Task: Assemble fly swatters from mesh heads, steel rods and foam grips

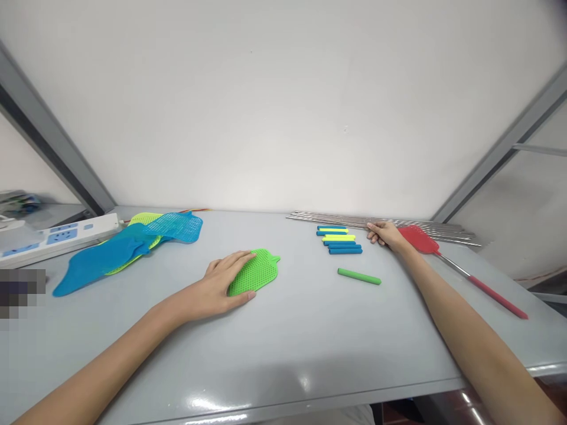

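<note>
My left hand [225,283] spans a bright green fly swatter head [259,273], with its fingers along the upper edge and the thumb at the lower edge. The head lies flat, its short socket pointing right. At the back right, my right hand [384,234] has its fingers closed at the front of a bundle of thin metal rods [336,219], pinching a rod there. Its fingertips partly hide the contact. A green handle sleeve [359,276] lies in front of that hand. Several blue and yellow handle sleeves [344,249] are lined up to its left.
A red fly swatter [498,292] with a metal shaft lies at the right, partly behind my right arm. Blue and yellow swatter heads [104,260] are piled at the left beside a white power strip [71,236]. A white wall [274,118] backs the grey table [292,342].
</note>
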The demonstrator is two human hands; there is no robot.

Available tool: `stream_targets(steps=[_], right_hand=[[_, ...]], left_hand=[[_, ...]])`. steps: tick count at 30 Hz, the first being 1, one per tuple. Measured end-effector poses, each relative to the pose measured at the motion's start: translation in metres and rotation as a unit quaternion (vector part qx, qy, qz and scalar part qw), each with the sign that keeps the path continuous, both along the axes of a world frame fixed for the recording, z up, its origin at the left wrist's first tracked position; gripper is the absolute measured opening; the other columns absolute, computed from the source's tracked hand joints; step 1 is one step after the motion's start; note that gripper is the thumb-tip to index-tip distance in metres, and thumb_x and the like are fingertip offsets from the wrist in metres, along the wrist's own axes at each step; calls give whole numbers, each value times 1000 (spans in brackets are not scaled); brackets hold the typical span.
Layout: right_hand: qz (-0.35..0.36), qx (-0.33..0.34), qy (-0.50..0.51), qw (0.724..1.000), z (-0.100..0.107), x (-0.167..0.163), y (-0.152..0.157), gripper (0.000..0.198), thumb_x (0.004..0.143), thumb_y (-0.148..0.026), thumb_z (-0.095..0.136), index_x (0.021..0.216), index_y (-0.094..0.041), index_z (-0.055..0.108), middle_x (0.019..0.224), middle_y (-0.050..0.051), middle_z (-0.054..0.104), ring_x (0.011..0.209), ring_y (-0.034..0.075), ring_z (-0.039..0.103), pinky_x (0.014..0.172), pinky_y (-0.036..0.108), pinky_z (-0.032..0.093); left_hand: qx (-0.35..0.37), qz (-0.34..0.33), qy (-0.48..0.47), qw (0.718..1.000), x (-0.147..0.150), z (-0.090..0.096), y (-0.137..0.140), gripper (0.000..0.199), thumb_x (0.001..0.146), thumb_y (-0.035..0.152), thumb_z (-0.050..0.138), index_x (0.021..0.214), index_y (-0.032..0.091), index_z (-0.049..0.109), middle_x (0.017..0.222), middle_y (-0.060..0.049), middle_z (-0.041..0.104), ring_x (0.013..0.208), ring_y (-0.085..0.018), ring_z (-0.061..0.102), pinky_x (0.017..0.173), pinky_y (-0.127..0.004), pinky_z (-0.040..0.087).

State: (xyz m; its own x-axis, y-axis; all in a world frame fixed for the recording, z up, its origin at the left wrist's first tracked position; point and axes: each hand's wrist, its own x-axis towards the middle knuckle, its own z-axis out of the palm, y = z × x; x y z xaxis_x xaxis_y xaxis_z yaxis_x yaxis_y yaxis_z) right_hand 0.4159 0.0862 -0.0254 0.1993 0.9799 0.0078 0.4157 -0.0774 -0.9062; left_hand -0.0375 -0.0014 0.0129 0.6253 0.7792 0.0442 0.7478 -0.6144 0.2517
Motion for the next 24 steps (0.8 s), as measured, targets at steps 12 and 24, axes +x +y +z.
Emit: stream_targets(steps=[12,24], right_hand=[[-26,117,56,991,-2,-13,7,26,70,-32,52,81,-9,55,83,15,61,64,19,60,38,21,47],[-31,211,5,977,21,-37,8,39,65,-44,52,83,-10,61,84,11,63,68,20,60,51,28,51]], left_hand=[[-13,14,0,1000,-2,-3,1,62,73,50,34,126,26,12,131,-1,20,117,-25,19,92,-37,22],[-19,26,2,999,0,2,-2,63,72,51,34,126,26,14,131,-2,20,118,-25,17,92,-38,23]])
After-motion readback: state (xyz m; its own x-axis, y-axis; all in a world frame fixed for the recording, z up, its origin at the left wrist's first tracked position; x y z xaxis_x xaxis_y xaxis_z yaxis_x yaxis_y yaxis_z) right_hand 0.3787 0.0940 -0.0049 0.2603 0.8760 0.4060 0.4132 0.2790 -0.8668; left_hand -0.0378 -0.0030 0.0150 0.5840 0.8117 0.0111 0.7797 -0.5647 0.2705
